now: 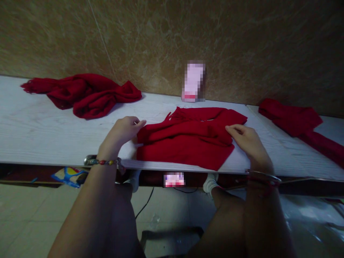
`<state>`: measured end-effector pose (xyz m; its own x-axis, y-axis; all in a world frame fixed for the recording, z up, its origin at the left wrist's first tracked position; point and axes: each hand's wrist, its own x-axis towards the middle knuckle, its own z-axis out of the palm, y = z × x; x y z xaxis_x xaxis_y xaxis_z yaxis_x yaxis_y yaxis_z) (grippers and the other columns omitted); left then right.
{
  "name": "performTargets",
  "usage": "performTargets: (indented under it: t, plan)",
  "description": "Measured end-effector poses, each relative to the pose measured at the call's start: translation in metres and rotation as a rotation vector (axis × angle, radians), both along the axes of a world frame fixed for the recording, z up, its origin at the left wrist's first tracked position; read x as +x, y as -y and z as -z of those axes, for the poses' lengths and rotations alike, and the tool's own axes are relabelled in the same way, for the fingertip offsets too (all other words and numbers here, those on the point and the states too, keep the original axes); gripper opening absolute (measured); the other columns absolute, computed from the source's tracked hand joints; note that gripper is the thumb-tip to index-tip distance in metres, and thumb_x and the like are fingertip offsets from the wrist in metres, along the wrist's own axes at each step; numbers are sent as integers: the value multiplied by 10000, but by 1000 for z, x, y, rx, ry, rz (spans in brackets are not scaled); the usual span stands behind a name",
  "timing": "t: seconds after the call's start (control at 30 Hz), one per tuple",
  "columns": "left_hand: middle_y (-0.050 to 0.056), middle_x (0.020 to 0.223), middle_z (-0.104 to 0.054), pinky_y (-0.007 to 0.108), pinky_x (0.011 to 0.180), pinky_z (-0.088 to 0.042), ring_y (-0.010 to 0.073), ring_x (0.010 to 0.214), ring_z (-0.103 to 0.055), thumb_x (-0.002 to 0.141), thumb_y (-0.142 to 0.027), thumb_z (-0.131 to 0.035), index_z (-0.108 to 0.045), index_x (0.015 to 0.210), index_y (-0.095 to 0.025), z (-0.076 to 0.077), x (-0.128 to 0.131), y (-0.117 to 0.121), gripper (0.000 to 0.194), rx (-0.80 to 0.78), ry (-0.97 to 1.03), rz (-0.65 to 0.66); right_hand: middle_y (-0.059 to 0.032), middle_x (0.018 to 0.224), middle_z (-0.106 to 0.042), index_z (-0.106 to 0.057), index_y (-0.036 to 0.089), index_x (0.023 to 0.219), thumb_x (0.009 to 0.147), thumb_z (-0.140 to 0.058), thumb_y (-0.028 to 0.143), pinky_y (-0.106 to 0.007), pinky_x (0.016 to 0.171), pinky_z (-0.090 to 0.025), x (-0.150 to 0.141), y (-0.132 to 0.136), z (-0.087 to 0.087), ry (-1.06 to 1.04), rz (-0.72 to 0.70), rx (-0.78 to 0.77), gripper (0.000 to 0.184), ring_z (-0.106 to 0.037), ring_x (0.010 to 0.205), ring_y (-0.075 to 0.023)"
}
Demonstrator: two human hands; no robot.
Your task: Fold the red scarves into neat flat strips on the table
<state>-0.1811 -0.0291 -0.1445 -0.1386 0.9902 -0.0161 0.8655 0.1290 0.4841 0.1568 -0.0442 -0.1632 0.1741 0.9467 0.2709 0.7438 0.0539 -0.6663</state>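
Observation:
A red scarf (185, 152) with fringe at its upper left lies in folded, wrinkled layers on the white wood-grain table (67, 143) in front of me. At its left edge is my left hand (125, 129), the fingers curled and thumb and fingertips closed at the cloth's upper left corner. My right hand (244, 139) pinches the scarf's right edge between thumb and fingers. The exact fold under the left fingertips is partly hidden.
A second red scarf (91, 95) lies bunched at the back left, and another red cloth (292, 118) at the right. A blurred pink item (193, 80) leans against the brown marbled wall (150, 43). Below the table edge are a blue-and-yellow packet (71, 176) and a blurred box (174, 180).

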Motion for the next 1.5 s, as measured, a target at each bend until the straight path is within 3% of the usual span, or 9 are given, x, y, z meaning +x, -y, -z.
performTargets:
  t: [0.1, 0.27, 0.43, 0.63, 0.8, 0.97, 1.13, 1.27, 1.5]
  plan:
    - [41, 552, -559, 309, 631, -378, 220, 640, -548, 822, -419, -419, -535, 538, -222, 6, 10, -5, 365, 101, 13, -72, -51, 670, -644, -641, 216, 649, 762, -542, 399, -338, 658, -427, -15, -13, 10, 143, 133, 128, 237, -567, 681, -206]
    - [52, 649, -646, 297, 641, -406, 208, 672, -577, 791, -362, -501, -639, 639, -194, 13, 29, -10, 265, 106, 77, 22, -70, 642, -601, -574, 219, 548, 792, -544, 382, -354, 667, -426, -32, -28, 19, 316, 133, 163, 295, -542, 668, -220]
    - [112, 850, -693, 331, 754, -444, 249, 843, -613, 783, -358, -561, -704, 747, -179, 20, 35, -12, 232, 152, 35, -40, -82, 745, -639, -667, 175, 713, 776, -573, 275, -354, 717, -433, -42, -27, 14, 215, 163, 216, 150, -571, 727, -218]
    - [90, 832, -685, 340, 746, -457, 252, 828, -622, 760, -307, -602, -706, 740, -186, 16, 35, -7, 161, -40, 38, 49, -39, 694, -610, -658, 153, 737, 743, -559, 198, -321, 665, -442, -41, -26, 12, 20, 217, 369, 109, -530, 622, -158]
    - [85, 940, -672, 364, 889, -438, 258, 987, -592, 757, -255, -600, -672, 752, -180, 13, 33, -9, 104, 242, 94, -60, -20, 726, -591, -607, 186, 722, 764, -533, 222, -342, 708, -454, -36, -24, 11, -74, 232, 565, 92, -535, 686, -161]
    - [70, 979, -639, 374, 956, -410, 229, 1003, -580, 780, -227, -572, -598, 745, -190, 14, 13, -15, 57, 650, 257, -200, -26, 737, -555, -557, 197, 744, 781, -491, 229, -347, 709, -454, -19, -20, 6, -241, 418, 674, 83, -527, 714, -173]
    - [58, 959, -621, 366, 951, -424, 221, 1010, -573, 778, -214, -584, -555, 688, -200, 12, 4, -16, 96, 793, 325, -300, -12, 726, -524, -535, 216, 729, 764, -485, 245, -348, 708, -460, 0, -23, 10, -314, 505, 697, 68, -546, 748, -185]
    - [58, 914, -633, 357, 942, -431, 213, 974, -581, 745, -204, -606, -570, 682, -187, 15, 8, -19, 74, 720, 303, -334, -1, 685, -543, -546, 223, 693, 727, -505, 247, -345, 670, -465, 5, -32, 20, -330, 457, 572, 59, -553, 699, -180]
    - [70, 794, -660, 354, 817, -457, 247, 848, -611, 755, -303, -564, -618, 706, -181, 20, 7, -19, 142, 366, 209, -293, 25, 576, -531, -542, 220, 632, 647, -561, 224, -319, 611, -445, 1, -30, 17, -365, 403, 290, 24, -527, 591, -165]
